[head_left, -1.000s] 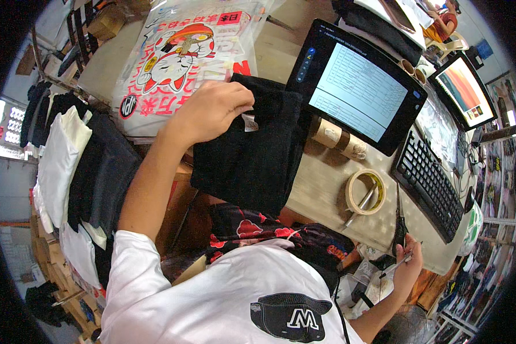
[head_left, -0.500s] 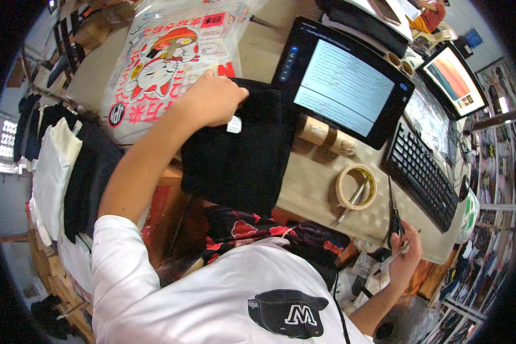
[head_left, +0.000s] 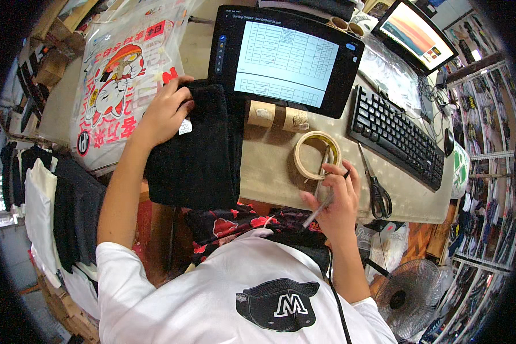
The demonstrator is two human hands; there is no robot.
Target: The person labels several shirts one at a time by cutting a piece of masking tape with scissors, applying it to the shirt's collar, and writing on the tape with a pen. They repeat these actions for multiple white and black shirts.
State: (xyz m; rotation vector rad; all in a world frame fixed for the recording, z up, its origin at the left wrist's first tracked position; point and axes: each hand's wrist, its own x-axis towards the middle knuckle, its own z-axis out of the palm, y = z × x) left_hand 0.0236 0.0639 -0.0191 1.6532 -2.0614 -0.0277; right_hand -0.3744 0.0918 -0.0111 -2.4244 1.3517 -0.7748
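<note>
My left hand (head_left: 169, 112) lies at the upper left edge of a folded black garment (head_left: 195, 155), its fingers curled on the cloth beside a small white tag (head_left: 185, 126). The garment rests at the front of the table, partly overhanging its edge. My right hand (head_left: 339, 200) is raised just in front of a tape roll (head_left: 299, 161), closed around a slim pale pen (head_left: 316, 215) that slants down to the left. A dark tip shows by the fingers. Another slim metallic stick (head_left: 325, 156) lies inside the tape ring, partly hidden by my hand.
Black scissors (head_left: 379, 198) lie right of my right hand. A tablet (head_left: 284, 60) stands behind two cardboard tubes (head_left: 262, 113). Keyboard (head_left: 393, 135) and monitor (head_left: 417, 34) are farther right; a printed plastic bag (head_left: 106, 86) covers the left. Below right stands a fan (head_left: 404, 295).
My right hand has moved left from beside the scissors to the tape roll, pen still in it. My left hand has settled lower on the garment's edge. The whole view has shifted.
</note>
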